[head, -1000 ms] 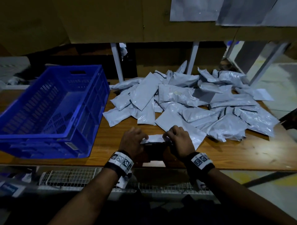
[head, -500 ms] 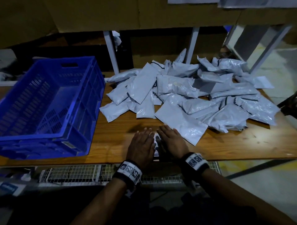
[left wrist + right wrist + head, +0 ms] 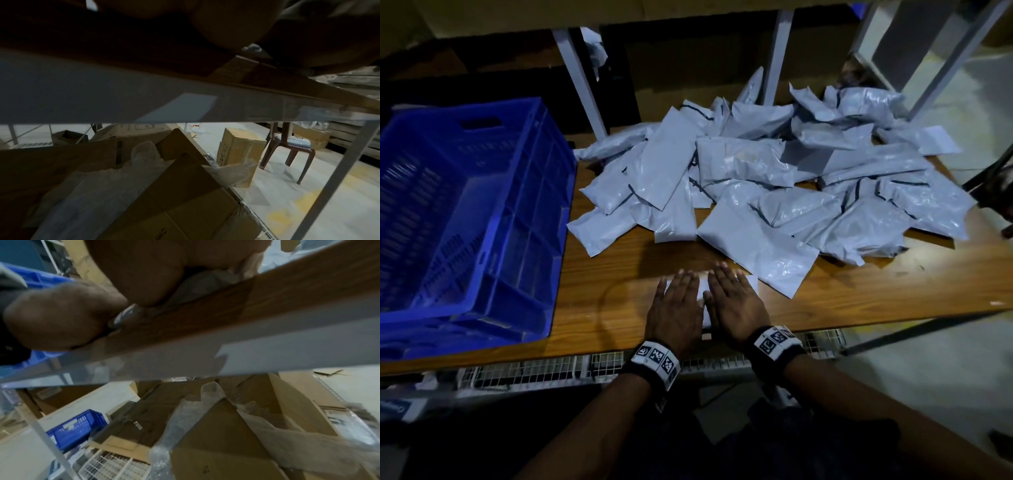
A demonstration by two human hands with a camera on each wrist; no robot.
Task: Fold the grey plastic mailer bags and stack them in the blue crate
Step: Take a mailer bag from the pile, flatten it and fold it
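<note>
A folded grey mailer bag (image 3: 703, 288) lies near the table's front edge, mostly hidden beneath both palms. My left hand (image 3: 677, 301) and my right hand (image 3: 732, 294) lie side by side on it, fingers straight and flat, pressing it down. In the right wrist view the grey mailer bag (image 3: 197, 287) shows squeezed under the heel of my right hand (image 3: 144, 272). The blue crate (image 3: 458, 219) stands on the table to the left with nothing inside it. A loose pile of grey mailer bags (image 3: 763, 185) spreads across the table beyond my hands.
The wooden table (image 3: 619, 274) has bare surface between the crate and my hands. Grey shelf posts (image 3: 582, 78) rise behind the pile. Under the table are cardboard boxes (image 3: 185, 203), bubble wrap, a second blue crate (image 3: 76, 426) and a brown plastic chair (image 3: 287, 152).
A second ago both hands were curled, pinching the bag's edge while folding it. They have since flattened onto the folded bag and slid slightly forward and apart.
</note>
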